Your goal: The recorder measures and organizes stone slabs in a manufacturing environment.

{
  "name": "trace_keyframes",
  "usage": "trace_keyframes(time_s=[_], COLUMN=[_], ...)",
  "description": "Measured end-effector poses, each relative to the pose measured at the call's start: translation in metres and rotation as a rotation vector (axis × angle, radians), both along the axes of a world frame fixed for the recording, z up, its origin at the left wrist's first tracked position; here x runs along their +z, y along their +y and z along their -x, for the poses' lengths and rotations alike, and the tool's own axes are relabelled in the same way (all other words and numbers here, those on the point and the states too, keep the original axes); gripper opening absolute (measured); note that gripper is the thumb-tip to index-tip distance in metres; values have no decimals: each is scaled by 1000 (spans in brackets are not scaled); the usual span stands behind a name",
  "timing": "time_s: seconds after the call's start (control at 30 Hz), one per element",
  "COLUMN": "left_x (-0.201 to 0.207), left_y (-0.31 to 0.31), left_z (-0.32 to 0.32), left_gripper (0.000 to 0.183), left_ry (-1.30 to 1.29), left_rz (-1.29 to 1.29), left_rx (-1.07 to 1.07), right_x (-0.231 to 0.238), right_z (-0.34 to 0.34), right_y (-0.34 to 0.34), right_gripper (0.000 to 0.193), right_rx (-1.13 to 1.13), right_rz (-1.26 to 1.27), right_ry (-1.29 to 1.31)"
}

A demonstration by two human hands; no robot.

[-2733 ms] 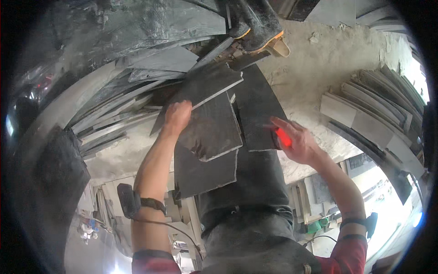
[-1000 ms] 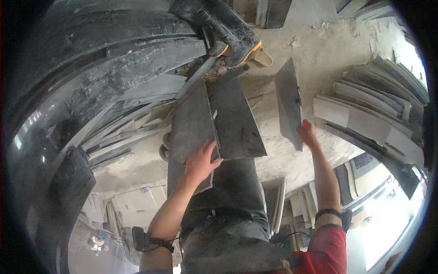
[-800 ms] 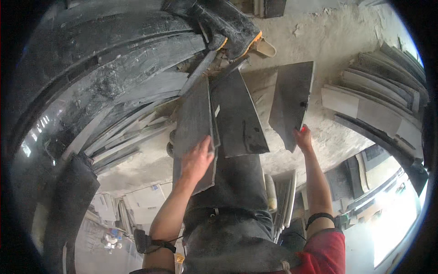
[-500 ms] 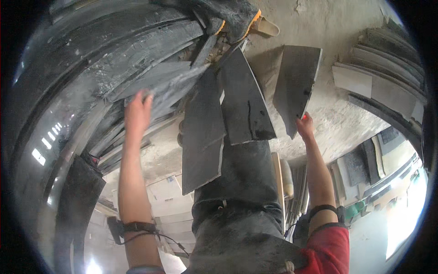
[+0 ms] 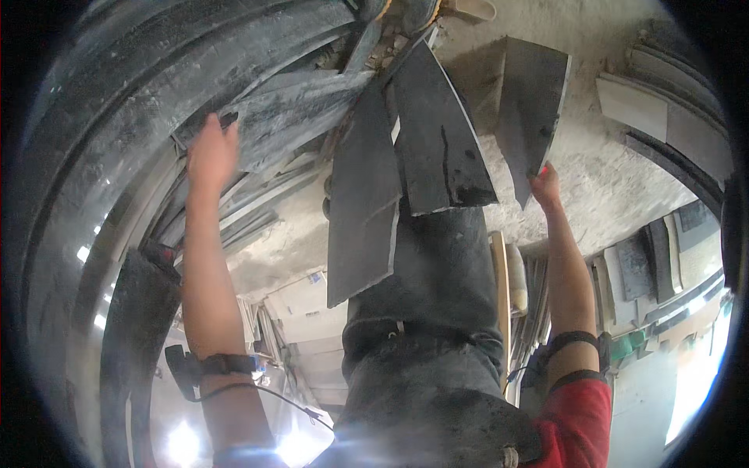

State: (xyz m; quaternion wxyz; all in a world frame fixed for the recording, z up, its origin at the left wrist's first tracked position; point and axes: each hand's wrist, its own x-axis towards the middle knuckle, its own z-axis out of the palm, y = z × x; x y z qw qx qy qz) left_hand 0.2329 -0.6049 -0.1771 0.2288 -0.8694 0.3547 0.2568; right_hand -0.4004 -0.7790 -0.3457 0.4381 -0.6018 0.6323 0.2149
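Observation:
My right hand point(image 5: 546, 186) is closed on the lower end of a dark grey stone slab point(image 5: 534, 109), which stands up from the hand with a pointed lower corner. On the left, my left hand point(image 5: 211, 152) is blurred, its fingers pinched around a small dark object point(image 5: 228, 119) whose kind I cannot make out. Right beside those fingertips lies a wide grey slab point(image 5: 300, 117). Between my hands, two more dark slabs lean over my apron: a long one point(image 5: 363, 203) and a tapered one point(image 5: 445, 132) with wet dark streaks.
Thin slab offcuts point(image 5: 250, 210) are piled below my left hand. A large curved dark surface point(image 5: 140, 101) fills the left side. Stacked slabs point(image 5: 655, 109) stand at the right, with more sheets point(image 5: 636, 265) below. A boot point(image 5: 421, 12) shows at the top edge.
The view has shifted, so most things sit higher and further right. My left hand has moved left along the wide grey slab. My right hand still holds its slab.

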Motion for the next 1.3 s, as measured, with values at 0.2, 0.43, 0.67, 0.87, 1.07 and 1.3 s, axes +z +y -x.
trace_keyframes(time_s=[0.2,0.43,0.67,0.87,1.07,1.3], left_x=[7,-8,0,-2,2,-1], left_y=[-6,18,7,11,15,25], left_z=[-5,-11,0,-1,-1,17], left_gripper=[47,43,47,69,53,42], left_ry=[165,174,332,224,304,279], left_rz=[-17,-141,-6,44,-77,-87], left_rx=[77,263,279,265,287,260], right_x=[-3,-6,-6,-6,-9,-33], right_z=[-4,-14,1,3,4,23], right_y=[-3,1,-7,-12,-11,1], right_gripper=[33,36,34,40,39,39], right_rx=[-56,-38,-64,-169,-135,-70], right_rz=[-15,15,-2,-49,-45,-19], right_ry=[-36,-52,-6,-53,0,19])
